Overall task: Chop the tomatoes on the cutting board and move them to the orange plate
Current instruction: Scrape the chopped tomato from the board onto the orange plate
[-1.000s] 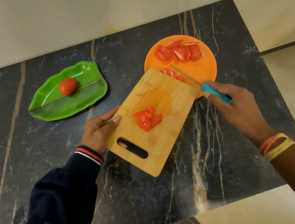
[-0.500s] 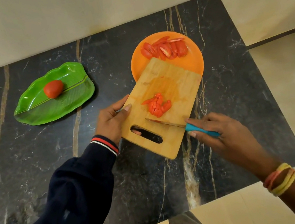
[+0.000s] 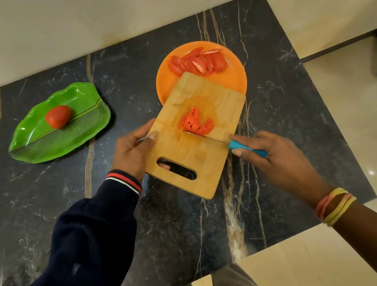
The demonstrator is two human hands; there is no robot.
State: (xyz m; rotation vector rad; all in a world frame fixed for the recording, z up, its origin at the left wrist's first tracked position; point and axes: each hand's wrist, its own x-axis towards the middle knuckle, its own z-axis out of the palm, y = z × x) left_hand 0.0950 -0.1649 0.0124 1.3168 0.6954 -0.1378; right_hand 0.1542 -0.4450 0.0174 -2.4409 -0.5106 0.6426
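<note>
Tomatoes first: the chopped tomato pieces (image 3: 194, 122) sit in a small heap near the middle of the cutting board (image 3: 194, 141), and more tomato slices (image 3: 198, 63) are already lying on the far half of the orange plate (image 3: 229, 77).

Going big to small, everything's on a dark marbled worktop (image 3: 277, 107) with pale veins. Off to the left there's a green leaf-shaped plate (image 3: 80, 134) with one whole tomato (image 3: 58, 116) on it, well apart from the rest. The wooden board is angled so its far corner overlaps the near edge of the orange plate.

The left hand (image 3: 133, 152), in a navy sleeve (image 3: 76, 258) with a red and white cuff, has its fingers closed on the board's left edge, thumb on top and one fingertip showing through the handle slot. The right hand (image 3: 270, 156) is wrapped around the blue handle of a knife (image 3: 217, 139), with the blade laid across the board right against the near side of the chopped heap. Coloured bands (image 3: 335, 205) circle the right wrist.
</note>
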